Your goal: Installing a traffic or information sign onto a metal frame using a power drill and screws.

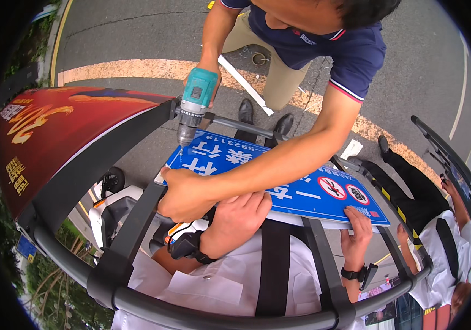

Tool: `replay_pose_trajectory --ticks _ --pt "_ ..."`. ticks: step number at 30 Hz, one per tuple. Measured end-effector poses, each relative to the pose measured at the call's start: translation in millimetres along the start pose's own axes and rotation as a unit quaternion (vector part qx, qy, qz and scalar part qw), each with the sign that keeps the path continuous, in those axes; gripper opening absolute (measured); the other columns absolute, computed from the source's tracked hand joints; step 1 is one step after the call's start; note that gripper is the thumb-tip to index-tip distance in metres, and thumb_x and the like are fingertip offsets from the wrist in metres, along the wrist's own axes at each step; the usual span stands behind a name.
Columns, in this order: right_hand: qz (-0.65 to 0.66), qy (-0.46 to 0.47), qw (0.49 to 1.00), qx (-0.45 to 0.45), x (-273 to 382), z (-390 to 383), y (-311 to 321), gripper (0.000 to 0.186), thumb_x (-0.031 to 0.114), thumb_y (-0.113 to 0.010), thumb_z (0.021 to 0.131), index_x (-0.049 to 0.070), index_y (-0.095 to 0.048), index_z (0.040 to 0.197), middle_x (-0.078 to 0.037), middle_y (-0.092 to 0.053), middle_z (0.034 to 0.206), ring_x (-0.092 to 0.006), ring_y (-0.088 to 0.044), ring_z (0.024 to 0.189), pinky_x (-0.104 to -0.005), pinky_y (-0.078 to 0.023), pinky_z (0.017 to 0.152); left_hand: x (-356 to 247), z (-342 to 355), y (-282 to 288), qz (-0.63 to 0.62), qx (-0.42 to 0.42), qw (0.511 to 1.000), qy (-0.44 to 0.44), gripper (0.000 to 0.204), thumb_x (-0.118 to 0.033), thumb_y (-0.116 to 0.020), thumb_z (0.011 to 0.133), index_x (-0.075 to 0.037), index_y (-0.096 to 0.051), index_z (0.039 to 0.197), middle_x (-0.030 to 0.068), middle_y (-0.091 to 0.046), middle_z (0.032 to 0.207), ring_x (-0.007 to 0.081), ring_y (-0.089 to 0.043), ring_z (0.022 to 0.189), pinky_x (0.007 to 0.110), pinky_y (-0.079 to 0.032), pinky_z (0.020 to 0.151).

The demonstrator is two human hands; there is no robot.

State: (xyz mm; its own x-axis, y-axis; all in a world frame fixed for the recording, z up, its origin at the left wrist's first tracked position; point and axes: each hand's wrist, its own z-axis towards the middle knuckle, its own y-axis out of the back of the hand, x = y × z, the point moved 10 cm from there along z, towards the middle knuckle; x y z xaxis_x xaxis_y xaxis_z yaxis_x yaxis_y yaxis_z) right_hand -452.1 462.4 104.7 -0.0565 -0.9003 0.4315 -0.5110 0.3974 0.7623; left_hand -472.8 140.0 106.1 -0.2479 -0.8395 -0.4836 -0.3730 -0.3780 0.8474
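A blue sign board point(235, 176) with white lettering and two round red-ringed symbols lies across the dark metal bars in front of me. My left hand point(242, 223) is closed on its near edge, partly covered by the co-worker's forearm. Farther right, my right hand point(358, 226) grips the same edge, fingers on top and the thumb hidden below. Opposite me a co-worker holds a teal cordless drill point(198, 96), its bit pointing down at the sign's left corner. That person's other hand point(183, 193) presses on the near left corner, just beside my left hand.
A grey tubular frame point(224, 313) curves round me. At left stands a red banner panel point(70, 143), with a white motor scooter point(117, 214) below. Another person in a white shirt point(450, 247) is at right. A white strip point(246, 85) lies on the asphalt.
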Motion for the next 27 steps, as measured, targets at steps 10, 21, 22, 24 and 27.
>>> replay_pose_trajectory --ticks 10,21,22,24,27 --pt "-0.008 -0.002 1.000 -0.002 0.2 -0.2 0.2 0.069 -0.019 -0.076 0.066 0.003 -0.083 0.131 -0.017 -0.084 0.135 -0.0383 -0.077 0.127 -0.0465 -0.057 0.113 0.6 -0.7 -0.7 0.008 -0.003 1.000 0.000 0.024 -0.015 -0.075 0.091 -0.005 -0.076 0.113 0.0075 -0.077 0.113 0.0224 -0.075 0.112 0.037 -0.055 0.100" --pt "-0.016 0.005 1.000 -0.014 3.6 2.8 1.1 0.063 -0.017 -0.077 0.066 0.004 -0.084 0.125 -0.016 -0.084 0.132 -0.0374 -0.079 0.127 -0.0479 -0.058 0.111 3.3 -2.0 -1.7 -0.006 0.003 1.000 0.008 0.028 -0.012 -0.076 0.087 -0.003 -0.077 0.114 0.0102 -0.079 0.120 0.0246 -0.077 0.115 0.039 -0.057 0.100" --pt "-0.013 0.008 1.000 -0.012 3.6 3.4 0.7 0.063 -0.017 -0.077 0.066 0.004 -0.084 0.125 -0.016 -0.084 0.132 -0.0375 -0.079 0.127 -0.0477 -0.059 0.111 1.8 -2.3 -1.4 0.007 -0.004 1.000 -0.002 0.025 -0.015 -0.075 0.090 -0.004 -0.075 0.113 0.0091 -0.078 0.115 0.0233 -0.075 0.114 0.038 -0.056 0.099" --pt "-0.006 0.008 1.000 -0.010 3.1 3.0 0.5 0.066 -0.017 -0.076 0.066 0.004 -0.083 0.128 -0.017 -0.084 0.133 -0.0383 -0.078 0.127 -0.0471 -0.058 0.112 1.4 -2.9 -1.6 0.009 -0.006 1.000 -0.001 0.026 -0.015 -0.075 0.090 -0.004 -0.075 0.113 0.0092 -0.078 0.116 0.0235 -0.075 0.114 0.038 -0.056 0.099" --pt "-0.003 0.006 1.000 -0.012 3.3 1.1 2.5 0.067 -0.018 -0.075 0.066 0.004 -0.083 0.130 -0.017 -0.084 0.135 -0.0391 -0.077 0.126 -0.0466 -0.057 0.112 0.2 -1.6 0.0 0.000 -0.006 1.000 0.000 0.026 -0.015 -0.074 0.090 -0.004 -0.075 0.113 0.0097 -0.078 0.117 0.0240 -0.075 0.115 0.038 -0.056 0.099"
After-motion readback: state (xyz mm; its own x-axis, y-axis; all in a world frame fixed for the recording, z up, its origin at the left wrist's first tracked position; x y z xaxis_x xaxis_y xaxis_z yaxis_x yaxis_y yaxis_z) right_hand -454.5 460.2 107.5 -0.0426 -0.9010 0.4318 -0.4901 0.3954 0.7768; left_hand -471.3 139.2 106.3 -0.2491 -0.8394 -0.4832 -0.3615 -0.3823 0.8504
